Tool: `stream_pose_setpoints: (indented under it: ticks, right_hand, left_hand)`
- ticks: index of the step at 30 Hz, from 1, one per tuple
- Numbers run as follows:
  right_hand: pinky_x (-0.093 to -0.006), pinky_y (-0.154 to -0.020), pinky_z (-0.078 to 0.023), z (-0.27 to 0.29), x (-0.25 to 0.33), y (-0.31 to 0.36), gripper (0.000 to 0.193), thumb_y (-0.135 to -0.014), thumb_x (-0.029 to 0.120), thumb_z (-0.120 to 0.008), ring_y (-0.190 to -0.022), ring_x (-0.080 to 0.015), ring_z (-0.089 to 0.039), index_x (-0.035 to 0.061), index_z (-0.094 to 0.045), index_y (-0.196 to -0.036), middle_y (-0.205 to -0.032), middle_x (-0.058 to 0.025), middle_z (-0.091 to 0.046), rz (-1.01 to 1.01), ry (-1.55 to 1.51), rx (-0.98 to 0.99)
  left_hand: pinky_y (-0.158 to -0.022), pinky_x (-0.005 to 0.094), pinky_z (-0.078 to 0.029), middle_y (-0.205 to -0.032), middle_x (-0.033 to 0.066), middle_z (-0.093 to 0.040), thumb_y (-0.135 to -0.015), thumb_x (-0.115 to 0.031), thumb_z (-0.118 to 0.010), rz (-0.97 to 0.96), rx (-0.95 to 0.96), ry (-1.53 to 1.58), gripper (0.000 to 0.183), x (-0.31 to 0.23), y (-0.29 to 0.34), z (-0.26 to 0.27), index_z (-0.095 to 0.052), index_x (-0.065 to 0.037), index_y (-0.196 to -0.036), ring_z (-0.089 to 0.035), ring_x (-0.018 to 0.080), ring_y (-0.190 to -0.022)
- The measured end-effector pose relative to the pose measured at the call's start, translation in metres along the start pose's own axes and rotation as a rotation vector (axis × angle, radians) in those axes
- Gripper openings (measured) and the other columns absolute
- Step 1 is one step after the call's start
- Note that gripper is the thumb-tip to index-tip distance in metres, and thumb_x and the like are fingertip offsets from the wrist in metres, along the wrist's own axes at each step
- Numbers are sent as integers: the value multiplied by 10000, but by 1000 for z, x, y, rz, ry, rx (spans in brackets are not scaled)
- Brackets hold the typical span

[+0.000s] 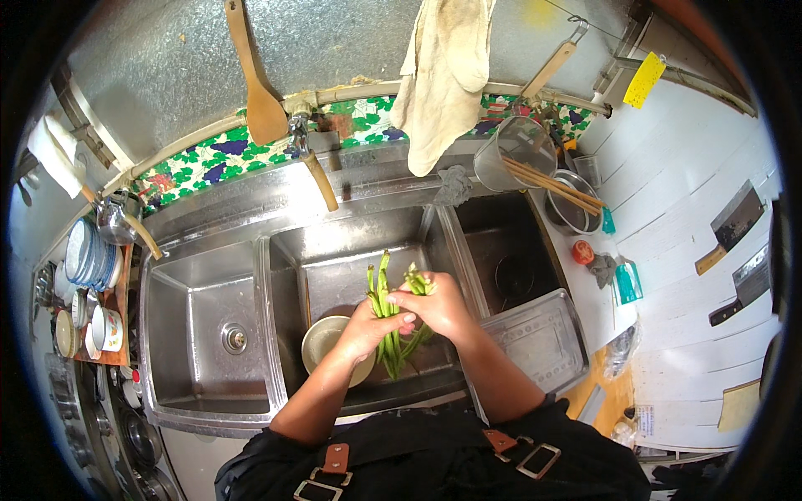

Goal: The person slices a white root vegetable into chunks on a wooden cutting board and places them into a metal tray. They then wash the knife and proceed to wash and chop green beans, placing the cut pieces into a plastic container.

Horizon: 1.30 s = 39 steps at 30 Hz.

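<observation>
Gripping green beans (386, 311) between both hands (409, 317).

- Head view: single fisheye, worn high, facing straight down at the steel sink (209, 292) at frame centre.
- Range: close; forearms enter from the lower edge.
- Rim: straight lines bow.

Pretty clearly a working kitchen. A steel triple sink (251, 250) is seen, with cleavers (733, 221) hung on the wall. Bowls (88, 255) are stacked nearby.
</observation>
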State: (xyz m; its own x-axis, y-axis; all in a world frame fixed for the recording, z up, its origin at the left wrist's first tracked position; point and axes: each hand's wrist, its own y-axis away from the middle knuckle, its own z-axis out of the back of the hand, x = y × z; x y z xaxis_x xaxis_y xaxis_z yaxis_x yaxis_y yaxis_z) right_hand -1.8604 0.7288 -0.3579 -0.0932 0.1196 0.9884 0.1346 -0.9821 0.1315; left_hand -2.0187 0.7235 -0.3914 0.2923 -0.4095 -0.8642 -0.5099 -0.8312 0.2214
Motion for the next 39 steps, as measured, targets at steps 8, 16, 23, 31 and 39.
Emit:
stream_pose_setpoints:
  ticks: [8,16,23,31,39]
  right_hand:
    - [-227,-524,-461,-10,-1,7,117,-799,37,-730,-614,-70,-581,-19,-631,-827,-689,-29,-634,21,-234,-118]
    - [-227,-565,-460,-9,6,9,141,-791,47,-747,-651,-54,-559,-9,-622,-823,-713,-3,-622,125,34,-71]
    - [-240,-584,-472,-7,11,17,156,-792,98,-747,-650,-57,-568,-12,-655,-853,-719,-22,-652,101,-67,-187]
    - [-222,-576,-457,-2,15,16,138,-796,91,-742,-641,-54,-568,-15,-673,-851,-717,-10,-651,14,-184,-65]
    - [-197,-470,-369,8,7,9,150,-799,63,-730,-520,-50,-480,-21,-658,-900,-679,-10,-610,45,-409,-252]
  left_hand:
    - [-716,275,-485,-866,43,-623,-824,-81,-711,-15,79,-83,281,-4,-3,0,-588,-9,-1066,-592,129,-774]
    - [-681,264,-475,-853,34,-626,-835,-92,-699,19,141,-172,225,1,-5,7,-604,-15,-1024,-589,123,-739]
    - [-657,259,-498,-828,21,-627,-820,-110,-729,39,131,-157,240,-2,-7,1,-613,-24,-1012,-592,106,-715]
    - [-669,261,-503,-808,24,-617,-812,-119,-743,130,272,-278,244,-12,-4,7,-606,-17,-986,-601,110,-722]
    - [-720,292,-510,-855,81,-639,-843,-60,-691,-27,13,77,146,-5,-4,4,-603,-4,-945,-632,162,-790]
